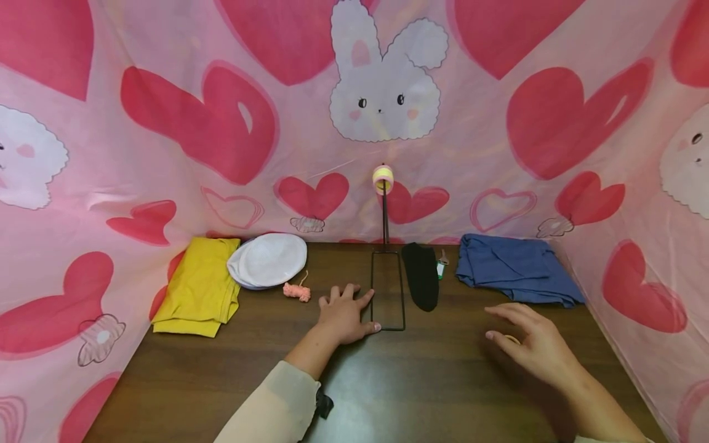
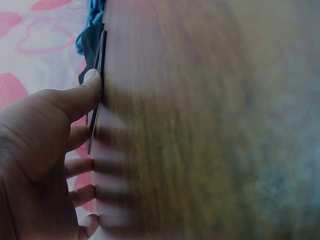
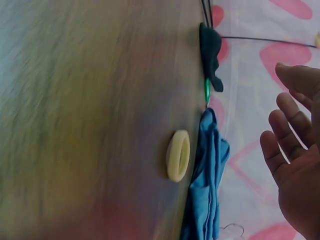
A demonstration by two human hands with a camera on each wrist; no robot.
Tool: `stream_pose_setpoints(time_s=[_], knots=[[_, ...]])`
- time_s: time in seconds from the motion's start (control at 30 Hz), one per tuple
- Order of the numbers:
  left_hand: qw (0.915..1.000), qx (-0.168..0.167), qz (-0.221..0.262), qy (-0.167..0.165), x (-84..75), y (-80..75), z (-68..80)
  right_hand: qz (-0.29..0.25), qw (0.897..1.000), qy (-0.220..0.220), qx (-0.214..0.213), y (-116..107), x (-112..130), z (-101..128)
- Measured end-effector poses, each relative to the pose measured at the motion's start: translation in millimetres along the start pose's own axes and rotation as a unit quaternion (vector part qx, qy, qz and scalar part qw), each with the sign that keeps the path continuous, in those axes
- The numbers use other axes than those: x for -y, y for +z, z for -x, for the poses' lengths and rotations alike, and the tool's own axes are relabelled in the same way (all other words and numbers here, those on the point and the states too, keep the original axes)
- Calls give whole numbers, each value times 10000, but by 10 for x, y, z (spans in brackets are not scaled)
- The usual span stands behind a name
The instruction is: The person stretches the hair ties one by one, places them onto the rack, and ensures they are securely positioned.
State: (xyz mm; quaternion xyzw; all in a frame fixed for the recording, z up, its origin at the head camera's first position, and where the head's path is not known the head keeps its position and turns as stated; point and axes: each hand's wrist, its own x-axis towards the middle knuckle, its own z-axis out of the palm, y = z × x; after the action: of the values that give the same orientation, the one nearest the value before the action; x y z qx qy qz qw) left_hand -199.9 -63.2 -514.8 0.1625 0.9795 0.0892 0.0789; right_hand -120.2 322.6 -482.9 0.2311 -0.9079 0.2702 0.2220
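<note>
A black wire stand (image 1: 404,289) has a flat rectangular base on the table and an upright at its far end. Pink and yellow tape rolls (image 1: 383,174) hang at the upright's top. With fingers spread, my left hand (image 1: 344,317) touches the base: the thumb is at the near left corner, the index finger at the left side. My right hand (image 1: 536,344) is held above the table, fingers extended, holding nothing. Mostly hidden under it in the head view is a pale yellow ring (image 3: 178,156), seen whole on the table in the right wrist view.
Right of the stand lie a black sock-like cloth (image 1: 422,277), a key (image 1: 442,263) with a green tag and folded blue cloth (image 1: 509,267). Folded yellow cloth (image 1: 196,289), a white cap (image 1: 268,261) and a coral yarn bundle (image 1: 297,291) lie left. Patterned pink sheeting (image 1: 310,141) walls the table.
</note>
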Motion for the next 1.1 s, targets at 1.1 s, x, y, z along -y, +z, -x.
stream_pose_setpoints(time_s=[1.1], knots=[[10000, 15, 36, 1, 2, 19, -7, 542, 9902, 130, 1280, -96, -460, 363]])
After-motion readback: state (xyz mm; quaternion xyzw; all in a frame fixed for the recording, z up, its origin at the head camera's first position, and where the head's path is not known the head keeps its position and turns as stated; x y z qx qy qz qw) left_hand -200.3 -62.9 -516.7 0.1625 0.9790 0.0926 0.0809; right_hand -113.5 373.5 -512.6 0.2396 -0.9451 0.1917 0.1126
